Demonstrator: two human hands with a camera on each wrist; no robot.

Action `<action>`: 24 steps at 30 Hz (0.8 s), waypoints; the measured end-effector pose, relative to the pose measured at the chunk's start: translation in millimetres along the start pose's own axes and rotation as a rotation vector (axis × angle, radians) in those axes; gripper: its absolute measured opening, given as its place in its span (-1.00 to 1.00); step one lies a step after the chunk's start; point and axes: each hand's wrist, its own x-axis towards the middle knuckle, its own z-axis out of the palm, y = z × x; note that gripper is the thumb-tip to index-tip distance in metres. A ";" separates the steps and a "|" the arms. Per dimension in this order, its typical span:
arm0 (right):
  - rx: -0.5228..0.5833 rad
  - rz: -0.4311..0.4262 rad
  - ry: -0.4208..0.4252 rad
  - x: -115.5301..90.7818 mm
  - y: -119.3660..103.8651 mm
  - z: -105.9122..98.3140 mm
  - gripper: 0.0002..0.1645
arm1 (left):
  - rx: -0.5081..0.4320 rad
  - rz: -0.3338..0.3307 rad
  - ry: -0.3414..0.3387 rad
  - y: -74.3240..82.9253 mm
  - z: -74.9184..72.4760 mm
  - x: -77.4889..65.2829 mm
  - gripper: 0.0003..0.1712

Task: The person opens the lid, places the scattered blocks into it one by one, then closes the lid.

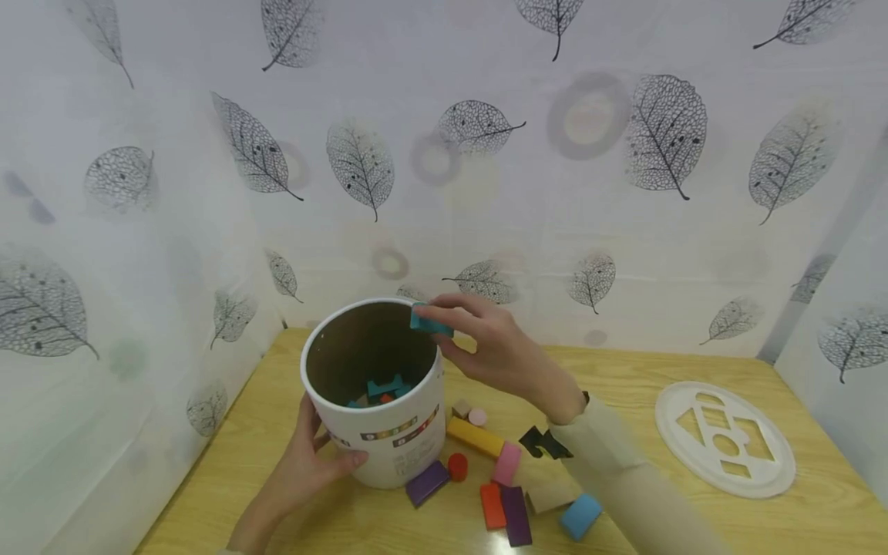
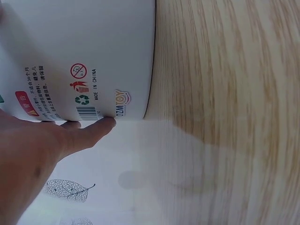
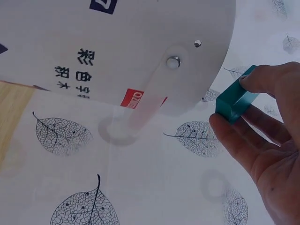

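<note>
A tall white bucket (image 1: 388, 447) stands on the wooden table, its open top tipped toward me in the head view. My left hand (image 1: 298, 470) grips its lower left side, the thumb lying across the printed wall. Between the thumb and fingers of my right hand (image 1: 496, 347) is a teal toy block (image 1: 432, 320), held at the bucket's right rim. The right wrist view shows this block (image 3: 234, 97) to be rectangular, with a hollow cut into one face. Down inside the bucket lie several teal blocks (image 1: 385, 387) and something red.
Loose blocks are scattered right of the bucket: a long yellow one (image 1: 475, 436), a pink one (image 1: 507, 462), a purple one (image 1: 427, 483), a red one (image 1: 492, 506) and a blue one (image 1: 581, 516). A white round lid with shaped holes (image 1: 777, 470) lies farther right. Leaf-patterned sheeting (image 1: 527, 200) encloses the table.
</note>
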 end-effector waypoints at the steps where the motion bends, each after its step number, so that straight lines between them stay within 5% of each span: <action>1: 0.003 -0.004 -0.004 3.6 -1.1 1.7 -0.43 | 0.000 0.003 0.000 0.4 0.0 -0.3 0.47; 24: 0.023 0.016 -0.119 39.7 -15.0 44.4 -0.50 | 0.001 0.063 -0.011 -2.0 -0.1 0.1 0.41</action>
